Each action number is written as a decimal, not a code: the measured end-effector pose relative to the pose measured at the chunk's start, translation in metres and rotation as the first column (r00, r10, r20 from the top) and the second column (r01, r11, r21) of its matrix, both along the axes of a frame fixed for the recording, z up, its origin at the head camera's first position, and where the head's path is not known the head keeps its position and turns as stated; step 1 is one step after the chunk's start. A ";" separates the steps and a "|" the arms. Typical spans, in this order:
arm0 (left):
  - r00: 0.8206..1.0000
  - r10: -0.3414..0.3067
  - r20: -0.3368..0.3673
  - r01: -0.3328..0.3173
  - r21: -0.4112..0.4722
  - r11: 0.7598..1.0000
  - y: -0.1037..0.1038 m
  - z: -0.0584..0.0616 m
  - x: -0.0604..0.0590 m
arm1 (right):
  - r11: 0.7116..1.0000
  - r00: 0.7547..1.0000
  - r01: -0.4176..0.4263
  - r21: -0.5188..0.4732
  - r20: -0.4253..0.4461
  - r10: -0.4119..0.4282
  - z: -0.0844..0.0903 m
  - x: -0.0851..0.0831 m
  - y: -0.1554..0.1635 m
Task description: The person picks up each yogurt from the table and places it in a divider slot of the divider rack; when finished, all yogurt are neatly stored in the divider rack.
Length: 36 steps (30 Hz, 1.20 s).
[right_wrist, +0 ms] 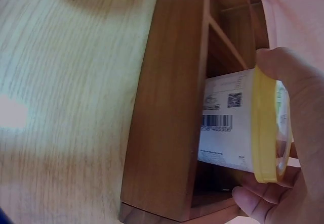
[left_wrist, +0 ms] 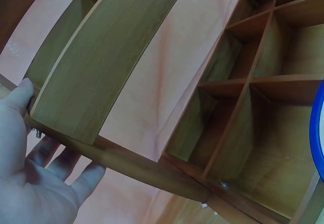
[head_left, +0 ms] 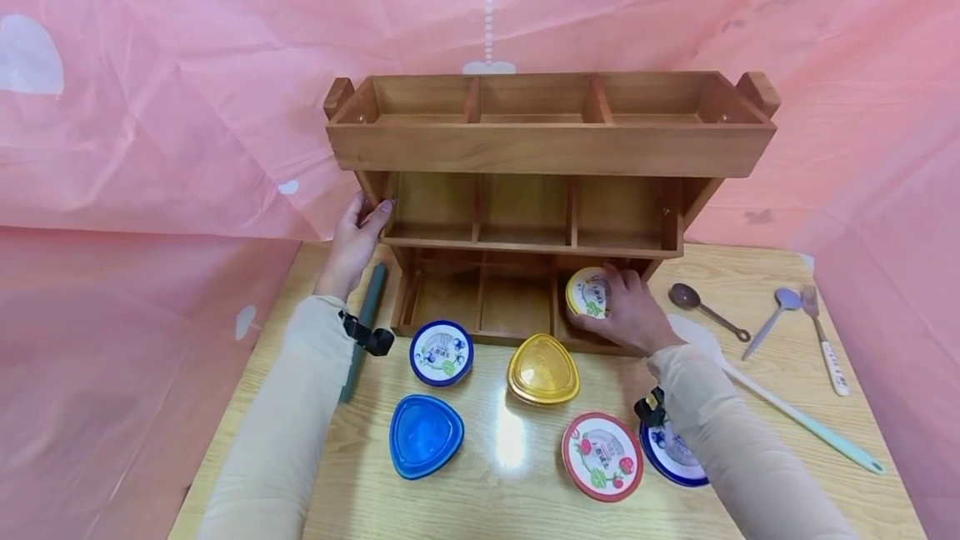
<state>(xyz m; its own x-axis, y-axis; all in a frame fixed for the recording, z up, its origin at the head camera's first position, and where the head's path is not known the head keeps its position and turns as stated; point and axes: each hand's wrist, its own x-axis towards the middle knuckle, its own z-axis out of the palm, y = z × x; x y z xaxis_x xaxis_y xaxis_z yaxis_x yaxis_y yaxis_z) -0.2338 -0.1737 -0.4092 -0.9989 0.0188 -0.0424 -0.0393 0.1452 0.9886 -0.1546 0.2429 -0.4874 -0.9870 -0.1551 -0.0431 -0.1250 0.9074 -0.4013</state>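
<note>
A three-tier wooden rack (head_left: pixel 547 148) stands at the back of the wooden table (head_left: pixel 757 273). My left hand (head_left: pixel 369 219) grips the rack's left side post; in the left wrist view the thumb (left_wrist: pixel 21 95) lies on the post's edge and the fingers (left_wrist: pixel 76 176) curl behind it. My right hand (head_left: pixel 626 311) holds a yellow-rimmed white cup (head_left: pixel 588 292) on its side at the mouth of the bottom right compartment. The right wrist view shows that cup (right_wrist: pixel 238 128) partly inside the rack (right_wrist: pixel 167 107), with the right hand (right_wrist: pixel 304 133) wrapped round its lid end.
In front of the rack lie a blue-rimmed cup (head_left: pixel 441 352), a blue triangular tub (head_left: pixel 425 434), a yellow triangular tub (head_left: pixel 542 369), a red-rimmed cup (head_left: pixel 602 455) and another blue-rimmed cup (head_left: pixel 671 452). Spoons (head_left: pixel 705 309), a fork (head_left: pixel 821 336) and a spatula (head_left: pixel 787 415) lie right. A dark stick (head_left: pixel 367 323) lies left.
</note>
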 end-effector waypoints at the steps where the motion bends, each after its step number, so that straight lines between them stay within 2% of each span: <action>1: 1.000 -0.001 0.003 0.001 -0.001 1.000 0.000 0.000 0.000 | 1.000 1.000 -0.002 0.001 0.002 0.002 -0.001 0.000 0.000; 13: 1.000 -0.009 0.015 0.009 -0.002 1.000 -0.002 -0.001 0.002 | 1.000 1.000 -0.001 0.032 0.027 0.000 -0.003 0.002 -0.002; 20: 0.999 -0.018 0.026 0.018 -0.027 0.999 -0.002 -0.001 0.003 | 0.998 1.000 0.029 -0.048 -0.009 -0.029 0.010 0.012 0.005; 29: 1.000 -0.008 0.024 0.009 -0.013 1.000 -0.002 0.000 0.001 | 0.990 0.997 0.064 -0.122 -0.034 -0.069 0.043 0.049 0.017; 36: 1.000 -0.005 0.014 0.005 -0.006 1.000 -0.001 -0.002 -0.002 | 0.980 0.992 0.061 -0.191 -0.101 -0.081 0.054 0.087 0.029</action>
<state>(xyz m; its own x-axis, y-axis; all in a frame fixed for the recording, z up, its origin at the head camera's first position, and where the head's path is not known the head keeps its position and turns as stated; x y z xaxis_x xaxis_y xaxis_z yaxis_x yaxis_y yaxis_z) -0.2357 -0.1745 -0.4110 -0.9981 0.0231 -0.0565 -0.0523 0.1516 0.9871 -0.0676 0.2717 -0.4338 -0.9931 -0.0795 0.0868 -0.1144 0.8253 -0.5530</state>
